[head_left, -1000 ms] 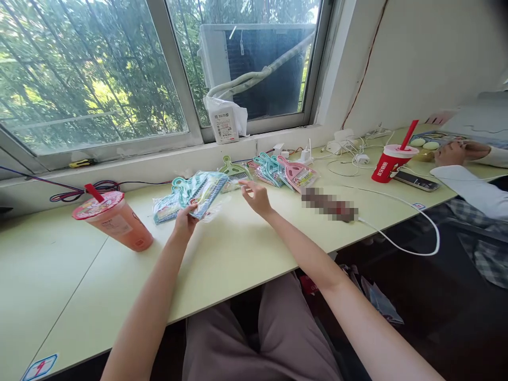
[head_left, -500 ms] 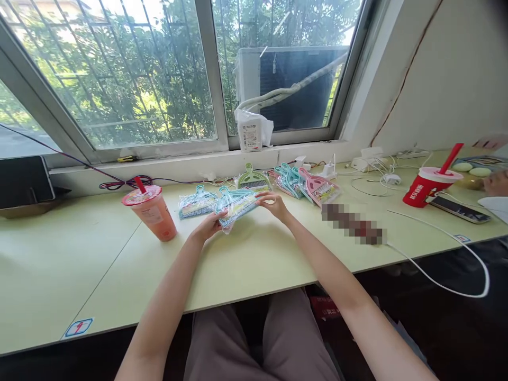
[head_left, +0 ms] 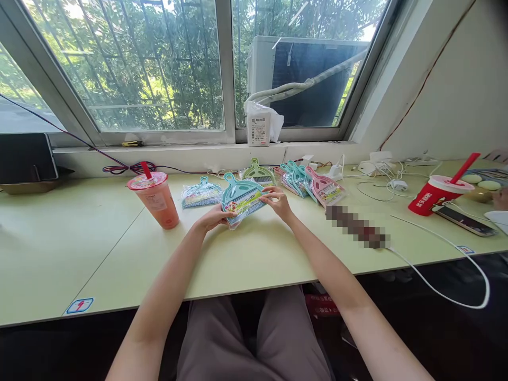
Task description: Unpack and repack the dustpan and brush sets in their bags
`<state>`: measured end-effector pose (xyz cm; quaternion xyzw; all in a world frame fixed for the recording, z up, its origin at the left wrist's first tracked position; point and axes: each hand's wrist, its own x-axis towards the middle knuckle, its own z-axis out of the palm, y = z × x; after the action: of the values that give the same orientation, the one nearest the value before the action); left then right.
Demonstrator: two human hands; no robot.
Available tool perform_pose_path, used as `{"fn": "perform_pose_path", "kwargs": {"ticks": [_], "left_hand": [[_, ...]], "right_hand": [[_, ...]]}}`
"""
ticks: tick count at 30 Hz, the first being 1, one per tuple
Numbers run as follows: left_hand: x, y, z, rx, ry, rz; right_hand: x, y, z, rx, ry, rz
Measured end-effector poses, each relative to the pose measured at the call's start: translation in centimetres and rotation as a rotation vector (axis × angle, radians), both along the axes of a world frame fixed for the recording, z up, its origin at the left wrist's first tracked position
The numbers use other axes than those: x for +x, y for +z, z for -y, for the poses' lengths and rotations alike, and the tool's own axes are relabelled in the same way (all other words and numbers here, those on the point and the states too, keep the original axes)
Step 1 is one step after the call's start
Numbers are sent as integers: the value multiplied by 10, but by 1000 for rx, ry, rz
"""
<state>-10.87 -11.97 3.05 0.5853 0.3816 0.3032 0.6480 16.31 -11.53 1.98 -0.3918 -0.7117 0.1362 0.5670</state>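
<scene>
Both my hands hold a teal mini dustpan and brush set (head_left: pixel 243 194) in clear plastic wrap, tilted up with its handle toward the window. My left hand (head_left: pixel 216 217) grips its lower left corner, and my right hand (head_left: pixel 278 202) pinches its right edge. Just left of it a second wrapped teal set (head_left: pixel 202 193) lies on the table. A green set (head_left: pixel 257 170) lies behind, partly covered by the held one. Farther right lie several teal sets (head_left: pixel 294 177) overlapping one another, with a pink set (head_left: pixel 326 186) at their right side.
A pink drink cup (head_left: pixel 156 203) with a straw stands left of my hands on the pale green table (head_left: pixel 119 280). At the right are a blurred-out object (head_left: pixel 357 227), a white cable (head_left: pixel 440 301), a red cup (head_left: pixel 434 196) and a phone (head_left: pixel 464 219). Another person's hand (head_left: pixel 500 198) shows at the far right.
The held teal set has been tipped more upright, so its front and label face me more. My view has shifted slightly, and both hands keep their hold.
</scene>
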Motion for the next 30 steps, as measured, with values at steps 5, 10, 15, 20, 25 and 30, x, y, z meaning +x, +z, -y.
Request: {"fn": "perform_pose_path", "kwargs": {"ticks": [5,10,15,20,25,30], "left_hand": [[6,6,6,55,2,32],[8,13,11,97,-9,59],[4,6,8,94,-16,-13],[10,8,13,135,-23,-70],[28,12,24,289,13,42],[47,-1,24,350,227,15]], "right_hand": [[-4,0,4,54,-131,-21],[-7,-3,4,-71,-28,-157],[-2,-9,-3,-658,285,-419],[1,-8,-4,-839,329,-625],[5,-5,-7,-806,199,-783],[8,-5,-9,-744,137,-812]]}}
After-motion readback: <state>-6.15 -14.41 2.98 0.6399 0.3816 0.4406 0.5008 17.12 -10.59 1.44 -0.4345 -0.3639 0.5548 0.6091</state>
